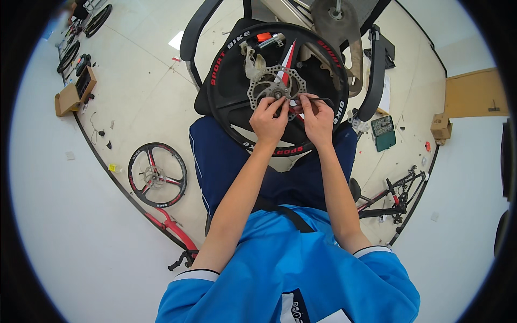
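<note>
A black three-spoke bicycle wheel (214,97) with red and white markings lies across a black chair seat and my thighs. Its metal disc brake rotor (251,92) faces up around the hub (278,95). My left hand (267,121) is closed in a pinch at the near side of the hub; what its fingertips hold, if anything, is hidden. Close by, my right hand (319,121) grips a thin dark rod-like tool (325,99), which looks like a hex key, over the rotor's right edge. A crumpled whitish glove or plastic piece (254,67) rests beside the rotor.
Chair armrests (195,32) flank the wheel, with metal parts (336,21) beyond it. A green case (385,141) lies open on the floor at right, near a black bike frame (396,196). At left are a second wheel (132,173), a red frame part (175,227) and a cardboard box (65,100).
</note>
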### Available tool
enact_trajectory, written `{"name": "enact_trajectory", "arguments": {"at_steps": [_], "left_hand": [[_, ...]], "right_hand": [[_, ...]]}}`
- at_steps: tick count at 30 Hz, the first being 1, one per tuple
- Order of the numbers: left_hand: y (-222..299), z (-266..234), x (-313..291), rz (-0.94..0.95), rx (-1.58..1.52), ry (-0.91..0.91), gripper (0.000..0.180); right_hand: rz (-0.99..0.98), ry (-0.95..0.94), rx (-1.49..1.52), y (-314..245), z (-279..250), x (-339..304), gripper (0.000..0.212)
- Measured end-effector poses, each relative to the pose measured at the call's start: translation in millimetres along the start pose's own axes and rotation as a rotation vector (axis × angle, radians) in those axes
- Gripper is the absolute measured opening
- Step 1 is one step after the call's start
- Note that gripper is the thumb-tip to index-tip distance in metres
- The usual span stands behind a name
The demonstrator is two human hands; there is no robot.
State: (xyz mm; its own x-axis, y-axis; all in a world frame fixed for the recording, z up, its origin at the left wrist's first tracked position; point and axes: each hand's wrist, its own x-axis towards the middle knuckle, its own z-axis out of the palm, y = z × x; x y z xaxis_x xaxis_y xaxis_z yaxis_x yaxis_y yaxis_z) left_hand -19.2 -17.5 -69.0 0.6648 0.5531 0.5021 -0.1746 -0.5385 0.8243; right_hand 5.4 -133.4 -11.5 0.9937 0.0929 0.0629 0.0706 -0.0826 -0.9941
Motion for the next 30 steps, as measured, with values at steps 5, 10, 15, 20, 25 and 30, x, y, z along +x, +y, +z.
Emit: {"name": "enact_trajectory", "arguments": {"at_steps": [5, 10, 15, 20, 25, 30], "left_hand": [[-6, 2, -2, 0.049, 0.014, 0.006, 0.015], [-6, -1, -2, 0.079, 0.027, -0.035, 0.016], [-3, -2, -4, 0.019, 0.041, -0.063, 0.018], [-4, -3, -3, 0.094, 0.062, -0.088, 0.02], [-1, -6, 0, 0.165, 0.089, -0.087, 0.02], [1, -6, 1, 0.127, 0.05, -0.071, 0.022]], "right_hand": [[-0.034, -0.05, -0.116, -3, -2, 3, 0.021], [-0.143, -0.117, -0.264, 1, -2, 4, 0.018], [-0.239, -0.177, -0.294, -4, -4, 8, 0.015], [-0.264, -0.196, -0.333, -2, -4, 10, 0.013], [-0.333, -0.227, -0.419, -5, -6, 11, 0.014], [-0.417, -0.251, -0.506, -14, -4, 10, 0.014]]}}
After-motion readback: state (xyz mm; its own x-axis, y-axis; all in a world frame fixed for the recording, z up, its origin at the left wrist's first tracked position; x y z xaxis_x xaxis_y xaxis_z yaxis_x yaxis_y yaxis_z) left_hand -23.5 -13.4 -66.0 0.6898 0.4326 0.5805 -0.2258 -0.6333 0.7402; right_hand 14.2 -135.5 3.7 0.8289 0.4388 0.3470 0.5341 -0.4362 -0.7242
